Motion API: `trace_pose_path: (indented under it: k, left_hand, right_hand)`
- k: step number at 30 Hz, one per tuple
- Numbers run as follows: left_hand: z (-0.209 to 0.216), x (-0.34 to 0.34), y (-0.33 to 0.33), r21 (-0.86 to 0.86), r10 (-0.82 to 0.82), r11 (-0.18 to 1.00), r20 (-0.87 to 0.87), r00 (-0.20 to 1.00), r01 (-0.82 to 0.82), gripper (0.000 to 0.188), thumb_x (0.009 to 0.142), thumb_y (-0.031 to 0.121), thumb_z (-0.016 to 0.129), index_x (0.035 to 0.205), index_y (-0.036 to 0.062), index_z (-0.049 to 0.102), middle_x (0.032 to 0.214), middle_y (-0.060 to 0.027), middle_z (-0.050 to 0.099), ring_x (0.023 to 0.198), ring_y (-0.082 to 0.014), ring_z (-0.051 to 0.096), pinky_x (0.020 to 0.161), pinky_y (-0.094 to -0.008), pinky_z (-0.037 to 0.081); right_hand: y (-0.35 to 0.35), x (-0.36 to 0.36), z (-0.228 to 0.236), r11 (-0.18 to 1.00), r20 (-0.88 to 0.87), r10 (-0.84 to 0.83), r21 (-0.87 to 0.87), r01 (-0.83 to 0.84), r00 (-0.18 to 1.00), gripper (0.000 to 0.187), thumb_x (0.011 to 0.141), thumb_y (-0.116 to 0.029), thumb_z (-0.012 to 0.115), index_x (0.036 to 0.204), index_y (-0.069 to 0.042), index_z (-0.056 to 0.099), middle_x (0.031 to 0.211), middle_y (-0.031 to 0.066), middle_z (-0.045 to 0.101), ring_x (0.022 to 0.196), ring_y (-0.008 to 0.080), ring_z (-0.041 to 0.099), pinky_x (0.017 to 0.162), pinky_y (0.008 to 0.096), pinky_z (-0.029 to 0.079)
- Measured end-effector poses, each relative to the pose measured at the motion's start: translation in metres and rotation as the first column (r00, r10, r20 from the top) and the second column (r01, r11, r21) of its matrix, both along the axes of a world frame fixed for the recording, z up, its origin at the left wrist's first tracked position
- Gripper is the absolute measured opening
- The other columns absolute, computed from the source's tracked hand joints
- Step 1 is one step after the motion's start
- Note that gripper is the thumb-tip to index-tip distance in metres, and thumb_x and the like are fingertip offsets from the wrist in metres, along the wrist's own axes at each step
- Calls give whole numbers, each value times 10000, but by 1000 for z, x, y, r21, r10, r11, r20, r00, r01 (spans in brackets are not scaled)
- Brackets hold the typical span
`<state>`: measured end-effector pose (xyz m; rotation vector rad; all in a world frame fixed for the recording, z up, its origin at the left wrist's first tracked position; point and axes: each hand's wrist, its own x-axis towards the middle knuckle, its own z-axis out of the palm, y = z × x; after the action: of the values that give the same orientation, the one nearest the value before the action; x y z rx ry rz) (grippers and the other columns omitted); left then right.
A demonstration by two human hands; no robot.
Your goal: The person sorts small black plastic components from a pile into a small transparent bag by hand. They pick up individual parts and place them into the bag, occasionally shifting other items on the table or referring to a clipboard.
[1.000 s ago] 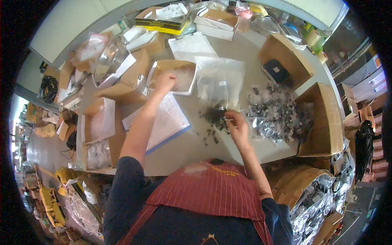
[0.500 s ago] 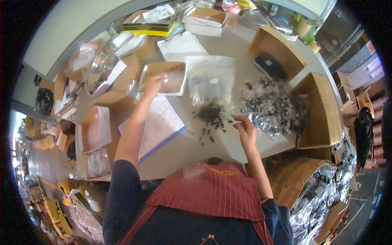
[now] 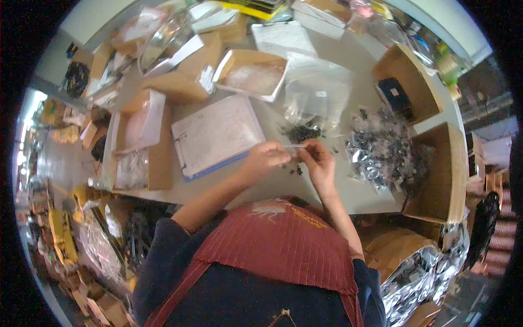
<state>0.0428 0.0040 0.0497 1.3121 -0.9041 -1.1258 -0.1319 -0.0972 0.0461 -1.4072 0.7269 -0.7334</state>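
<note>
My left hand and my right hand are close together over the near middle of the table. A small clear plastic bag stretches between their fingertips; my left fingers are closed on its side. My right thumb and fingers are pinched at the bag's other end, and what lies inside that pinch is hidden. Just beyond the hands is a heap of small dark pieces, with a few strays nearer me. A large clear plastic bag lies flat behind the heap.
Left of my hands lies a clipboard with paper. Behind it stands a shallow white box with clear bags inside. Many small bagged dark pieces are piled at right, against an open cardboard box. Another carton stands at left.
My left hand has come out of the white box and moved toward me and right, meeting my right hand. A small clear bag now spans between them. The view has shifted too.
</note>
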Motion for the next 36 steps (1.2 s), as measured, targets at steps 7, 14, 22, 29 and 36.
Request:
trace_pose_path:
  k: [7, 14, 22, 29, 36]
  left_hand:
    - [-27, -20, 34, 118, -47, 992, 101, 994, 35, 279, 915, 179, 711, 1163, 51, 708, 967, -41, 744, 856, -130, 653, 769, -316, 526]
    - [-32, 9, 55, 282, 78, 938, 389, 918, -199, 214, 898, 207, 680, 1042, 70, 758, 928, -99, 740, 863, -194, 693, 789, -330, 535]
    - [-39, 7, 45, 191, 72, 966, 452, 889, -175, 215, 896, 109, 699, 1099, 79, 763, 926, -59, 762, 783, -112, 665, 731, -267, 523]
    - [-35, 0, 40, 151, 55, 982, 351, 935, -115, 208, 882, 165, 697, 1064, 89, 763, 827, -100, 717, 726, -164, 649, 667, -322, 501]
    - [-14, -8, 33, 158, -33, 984, 605, 796, -80, 236, 863, 284, 730, 859, 52, 689, 764, -127, 669, 707, -281, 639, 640, -375, 485]
  right_hand:
    - [21, -18, -1, 953, -308, 296, 29, -302, 904, 171, 929, -38, 669, 1087, 27, 668, 913, 81, 719, 789, 122, 673, 719, 262, 541]
    - [-18, -52, -24, 879, -448, -145, -468, -94, 882, 277, 849, -17, 681, 1125, -23, 661, 1029, 116, 700, 910, 226, 682, 788, 353, 545]
    - [-50, -62, -50, 514, -423, -375, -835, -195, 825, 510, 714, 126, 492, 1206, 15, 564, 1208, 251, 593, 1122, 455, 537, 974, 502, 451]
    - [-39, -77, -49, 595, -483, -250, -760, -260, 839, 405, 725, 112, 511, 1089, -16, 633, 1124, 183, 632, 1042, 409, 589, 911, 472, 486]
    - [-38, -90, -45, 730, -471, -213, -659, -181, 856, 417, 736, 69, 583, 1138, -23, 644, 1087, 172, 641, 1006, 374, 608, 874, 437, 503]
